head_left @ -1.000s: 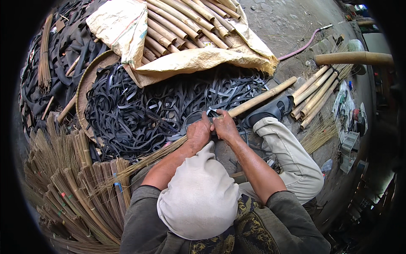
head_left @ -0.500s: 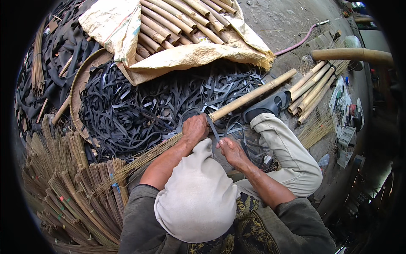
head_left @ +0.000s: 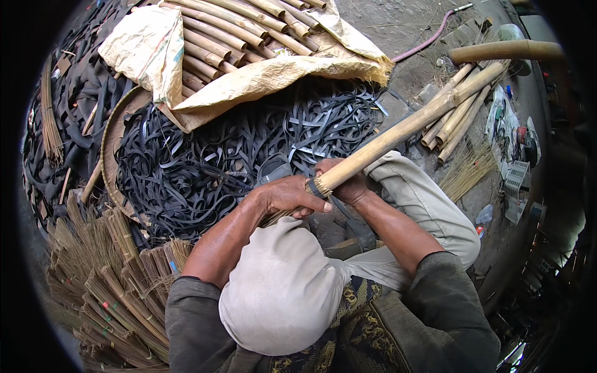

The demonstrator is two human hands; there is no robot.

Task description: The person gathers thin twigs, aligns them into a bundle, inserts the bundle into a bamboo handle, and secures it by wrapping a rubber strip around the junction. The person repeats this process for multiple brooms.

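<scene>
A pale bamboo pole (head_left: 404,129) slants up to the right across my lap. Its near end sits in a bundle of thin sticks (head_left: 273,217), with a black rubber strip (head_left: 316,188) wound round the joint. My left hand (head_left: 289,196) is closed round the bundle just below the winding, thumb along the near side. Behind the pole, my right hand (head_left: 352,188) is closed, its curled fingers showing at the far side and partly hidden by the bamboo. A loose length of the strip hangs below this hand.
Ahead lies a heap of black rubber strips (head_left: 180,168) on a round woven tray (head_left: 111,149). Cut bamboo poles (head_left: 217,31) rest on a pale sack (head_left: 280,78). Stick bundles (head_left: 118,298) stand at left. More bamboo (head_left: 457,124) lies at right, beyond my bent knee (head_left: 429,205).
The pole has swung round, its far end now higher and further right, over the other bamboo. My right hand has moved from the near side up behind the pole. The left hand's grip has turned.
</scene>
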